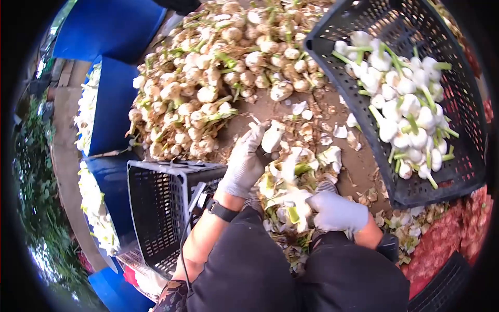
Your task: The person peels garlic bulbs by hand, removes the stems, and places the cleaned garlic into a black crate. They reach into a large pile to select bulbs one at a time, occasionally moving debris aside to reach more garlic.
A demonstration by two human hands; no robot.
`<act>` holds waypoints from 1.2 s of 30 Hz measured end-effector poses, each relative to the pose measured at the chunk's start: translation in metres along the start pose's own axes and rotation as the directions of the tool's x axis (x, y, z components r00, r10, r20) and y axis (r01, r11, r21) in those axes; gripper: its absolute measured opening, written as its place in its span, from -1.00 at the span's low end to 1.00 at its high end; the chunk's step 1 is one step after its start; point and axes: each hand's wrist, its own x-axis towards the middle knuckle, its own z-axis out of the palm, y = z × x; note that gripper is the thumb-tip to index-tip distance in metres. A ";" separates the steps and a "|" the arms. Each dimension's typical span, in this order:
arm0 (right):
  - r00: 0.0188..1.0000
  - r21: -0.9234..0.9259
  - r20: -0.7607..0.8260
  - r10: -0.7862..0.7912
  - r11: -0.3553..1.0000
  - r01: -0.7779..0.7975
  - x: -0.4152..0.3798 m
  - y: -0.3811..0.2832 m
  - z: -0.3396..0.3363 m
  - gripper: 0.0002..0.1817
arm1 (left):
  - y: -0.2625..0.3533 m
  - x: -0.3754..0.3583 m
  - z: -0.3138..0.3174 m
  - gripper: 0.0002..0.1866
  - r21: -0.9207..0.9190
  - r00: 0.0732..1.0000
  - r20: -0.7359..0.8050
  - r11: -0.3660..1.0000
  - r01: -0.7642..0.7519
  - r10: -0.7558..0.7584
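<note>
My left hand [247, 164], in a whitish glove, is closed around a garlic bulb [272, 137] above the ground in the middle. My right hand [338, 210], also gloved, is closed near my right knee, at the edge of the loose peelings [291, 200]; what it grips, if anything, is hidden. Beyond my hands lies a large heap of unpeeled garlic [208, 78] with stalks. To the right, a black crate [343, 99] holds white, cleaned garlic bulbs [410, 106] with short green stems.
An open black crate [156, 208] lies by my left arm. Blue containers [112, 104] with white pieces stand along the left. Red mesh sacks [442, 234] lie at the lower right. A dark-clad part of a person [182, 5] shows at the top edge.
</note>
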 end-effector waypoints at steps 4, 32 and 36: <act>0.900 -0.323 -0.385 0.205 0.883 -0.340 0.006 0.013 -0.005 -0.71 | 0.003 -0.004 0.013 -0.64 0.200 0.972 -0.198 0.976 -0.083 0.123; 0.751 0.722 -0.659 -0.032 -0.304 0.621 0.021 -0.043 -0.058 -0.25 | 0.086 -0.132 0.045 -0.23 0.650 0.929 0.014 0.703 -0.289 0.369; 0.498 0.447 -0.865 -0.052 -0.531 0.720 -0.034 -0.025 -0.111 -0.10 | 0.049 -0.193 -0.058 -0.06 0.905 0.732 0.159 -0.395 0.161 0.662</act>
